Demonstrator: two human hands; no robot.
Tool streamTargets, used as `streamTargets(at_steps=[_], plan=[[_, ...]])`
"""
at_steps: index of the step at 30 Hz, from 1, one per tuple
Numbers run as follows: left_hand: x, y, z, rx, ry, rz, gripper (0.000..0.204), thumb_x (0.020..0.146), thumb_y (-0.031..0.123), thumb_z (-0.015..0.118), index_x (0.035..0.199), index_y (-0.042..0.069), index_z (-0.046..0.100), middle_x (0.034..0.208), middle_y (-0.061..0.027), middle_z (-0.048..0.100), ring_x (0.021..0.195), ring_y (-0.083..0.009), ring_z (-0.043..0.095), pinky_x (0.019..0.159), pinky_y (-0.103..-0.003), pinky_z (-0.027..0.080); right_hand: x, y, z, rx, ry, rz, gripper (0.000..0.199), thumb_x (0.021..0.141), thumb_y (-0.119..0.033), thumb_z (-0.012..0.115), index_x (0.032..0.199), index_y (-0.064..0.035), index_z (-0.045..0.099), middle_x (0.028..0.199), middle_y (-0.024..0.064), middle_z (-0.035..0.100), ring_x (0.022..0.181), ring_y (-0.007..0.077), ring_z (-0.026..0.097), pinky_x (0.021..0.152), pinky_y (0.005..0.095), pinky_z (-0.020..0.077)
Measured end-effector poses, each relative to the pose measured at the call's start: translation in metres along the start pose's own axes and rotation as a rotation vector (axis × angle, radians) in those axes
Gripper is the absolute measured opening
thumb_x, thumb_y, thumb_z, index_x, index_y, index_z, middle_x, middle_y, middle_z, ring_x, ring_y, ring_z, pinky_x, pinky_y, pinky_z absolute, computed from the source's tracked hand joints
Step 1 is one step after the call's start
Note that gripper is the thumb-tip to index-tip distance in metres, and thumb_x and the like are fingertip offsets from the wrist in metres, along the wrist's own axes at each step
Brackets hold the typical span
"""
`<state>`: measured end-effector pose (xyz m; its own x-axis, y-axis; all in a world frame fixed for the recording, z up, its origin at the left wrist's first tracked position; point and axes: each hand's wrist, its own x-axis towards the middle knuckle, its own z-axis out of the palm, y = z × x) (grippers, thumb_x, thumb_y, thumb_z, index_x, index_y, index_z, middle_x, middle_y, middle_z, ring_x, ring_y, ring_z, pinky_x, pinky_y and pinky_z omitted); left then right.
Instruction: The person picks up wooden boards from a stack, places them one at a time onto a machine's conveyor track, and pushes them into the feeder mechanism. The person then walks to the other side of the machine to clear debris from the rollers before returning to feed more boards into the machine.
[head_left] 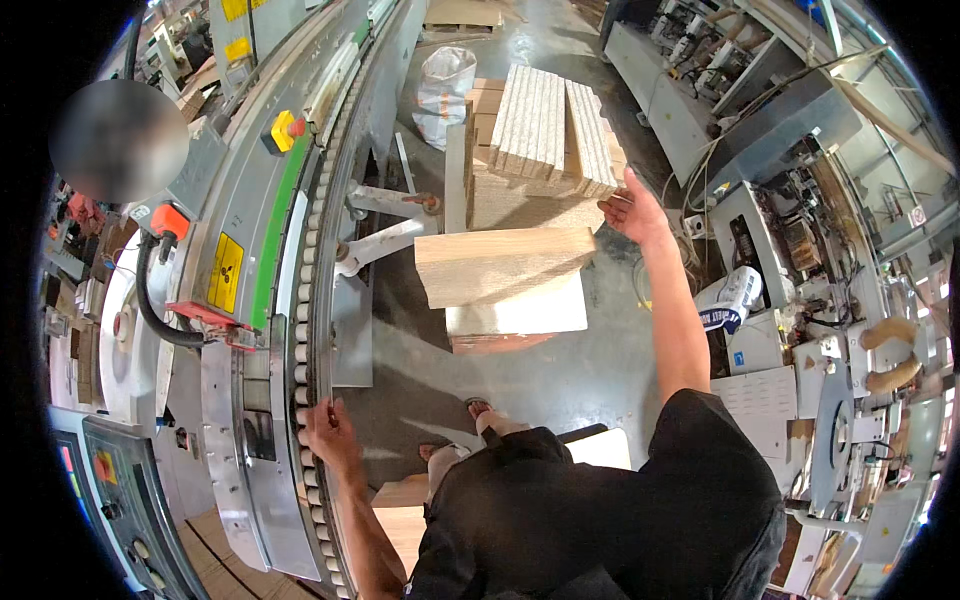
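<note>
My right hand (632, 208) is held out with its fingers loosely bent and the thumb apart, beside the near right corner of some stacked chipboard panels (530, 118). Nothing shows in its grasp, and I cannot tell whether the fingertips touch the panels. A narrower row of panels (588, 125) leans beside the first, nearest that hand. Closer to me lies a wood-faced stack (505, 268) above a white board (515, 318). At lower left, my left hand (333, 437) is by the roller track (305, 330) of a long machine, fingers loosely spread with no object visible in them.
The grey machine (215, 270) runs along my left, with a red stop button (295, 127) on a yellow box. A white sack (444, 90) stands beyond the stacks. Machinery and cables (790, 230) line the right side. Light boards (402, 530) lie near my legs.
</note>
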<state>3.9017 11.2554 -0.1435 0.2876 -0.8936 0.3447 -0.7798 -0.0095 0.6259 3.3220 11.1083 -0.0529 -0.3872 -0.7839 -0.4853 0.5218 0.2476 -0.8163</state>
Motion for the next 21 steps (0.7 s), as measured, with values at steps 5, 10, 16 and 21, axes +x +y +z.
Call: streamTargets(at_steps=[5,10,16,21], plan=[[-0.012,0.01,0.007,0.031,-0.033,0.129,0.016,0.085,0.014,0.067,0.098,0.004,0.066,0.082,-0.0114,0.061,0.071,-0.0266,0.059,0.061,-0.037,0.047,0.014,0.001,-0.001,-0.019,-0.094,-0.105,0.038,0.083,-0.037,0.071,0.102,-0.0068,0.058,0.098,0.0102,0.062,0.091,0.0209,0.059,0.08,0.0333,0.0454],[-0.015,0.035,0.009,-0.084,-0.084,0.002,0.018,0.085,0.012,0.066,0.101,0.004,0.067,0.088,-0.0128,0.063,0.075,-0.0275,0.061,0.065,-0.036,0.049,0.007,-0.009,-0.011,0.084,0.033,-0.204,0.032,0.077,-0.022,0.078,0.097,-0.0037,0.06,0.087,0.0057,0.059,0.077,0.0181,0.056,0.073,0.035,0.0478],[-0.015,0.134,0.009,-0.337,-0.162,0.404,0.031,0.076,0.001,0.07,0.107,0.003,0.065,0.1,-0.0143,0.064,0.09,-0.0312,0.062,0.077,-0.036,0.051,-0.128,0.009,0.039,-0.131,-0.235,-0.407,0.043,0.08,-0.017,0.072,0.115,0.0035,0.057,0.095,0.0096,0.063,0.088,0.0184,0.061,0.084,0.0322,0.0513],[-0.013,0.188,0.012,-0.482,-0.17,0.49,0.049,0.077,0.011,0.075,0.122,0.002,0.058,0.125,-0.0153,0.058,0.114,-0.0322,0.055,0.094,-0.039,0.046,-0.199,0.101,0.115,-0.22,-0.588,-0.266,0.059,0.069,-0.006,0.081,0.121,-0.0007,0.053,0.11,0.0098,0.062,0.104,0.0173,0.058,0.091,0.031,0.0478]])
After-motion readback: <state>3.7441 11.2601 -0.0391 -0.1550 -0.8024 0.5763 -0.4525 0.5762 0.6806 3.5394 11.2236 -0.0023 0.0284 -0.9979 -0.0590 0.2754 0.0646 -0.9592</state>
